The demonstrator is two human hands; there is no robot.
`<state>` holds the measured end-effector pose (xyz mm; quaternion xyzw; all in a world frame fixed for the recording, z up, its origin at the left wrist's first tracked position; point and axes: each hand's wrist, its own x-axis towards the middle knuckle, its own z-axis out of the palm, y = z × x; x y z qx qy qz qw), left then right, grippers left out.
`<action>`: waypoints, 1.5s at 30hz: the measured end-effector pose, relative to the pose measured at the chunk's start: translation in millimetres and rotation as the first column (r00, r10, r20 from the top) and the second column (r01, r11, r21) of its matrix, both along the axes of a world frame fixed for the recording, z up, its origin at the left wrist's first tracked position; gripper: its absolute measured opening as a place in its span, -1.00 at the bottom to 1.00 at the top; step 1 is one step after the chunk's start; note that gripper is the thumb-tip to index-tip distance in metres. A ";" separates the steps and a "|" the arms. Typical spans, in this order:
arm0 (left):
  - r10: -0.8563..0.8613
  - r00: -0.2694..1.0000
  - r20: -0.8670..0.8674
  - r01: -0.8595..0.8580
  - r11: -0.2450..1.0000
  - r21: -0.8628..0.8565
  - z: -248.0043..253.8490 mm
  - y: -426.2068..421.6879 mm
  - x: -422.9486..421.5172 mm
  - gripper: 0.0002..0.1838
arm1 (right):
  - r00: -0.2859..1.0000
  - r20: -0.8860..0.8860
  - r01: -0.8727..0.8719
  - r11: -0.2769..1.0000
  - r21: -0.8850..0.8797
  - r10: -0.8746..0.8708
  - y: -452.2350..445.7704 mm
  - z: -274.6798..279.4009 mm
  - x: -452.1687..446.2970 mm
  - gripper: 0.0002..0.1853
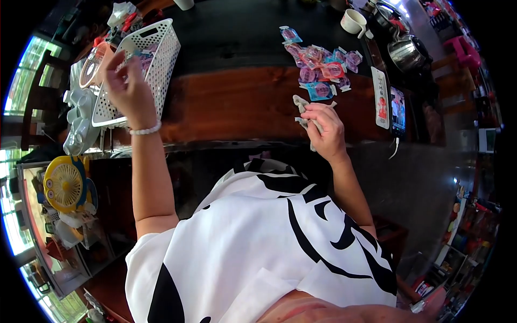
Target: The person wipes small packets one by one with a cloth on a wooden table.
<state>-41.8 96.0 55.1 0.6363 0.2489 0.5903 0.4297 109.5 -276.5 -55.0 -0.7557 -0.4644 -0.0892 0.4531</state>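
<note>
My left hand (129, 89) is raised over the near left side of a white perforated basket (166, 64), its fingers apart and nothing seen between them. Small pink and blue packets (144, 58) lie inside the basket. Over the wooden table, my right hand (325, 129) is closed on a crumpled greyish-white cloth (300, 102), whose ends stick out past the fingers. Just beyond that hand, a pile of small pink, purple, blue and red packets (322, 63) lies on the dark table.
A phone (398, 112) with a lit screen and a white box (380, 98) lie right of the pile. Farther back are a white mug (353, 22) and a metal kettle (407, 53). Clear plastic containers (81, 121) stand left of the basket, above a yellow fan (65, 184).
</note>
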 end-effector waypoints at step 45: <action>-0.612 0.327 -0.720 0.578 0.732 -0.360 -83.6 -74.4 36.0 -0.82 | 0.786 -0.618 0.071 0.988 0.137 0.029 -8.6 -3.9 13.8 -0.83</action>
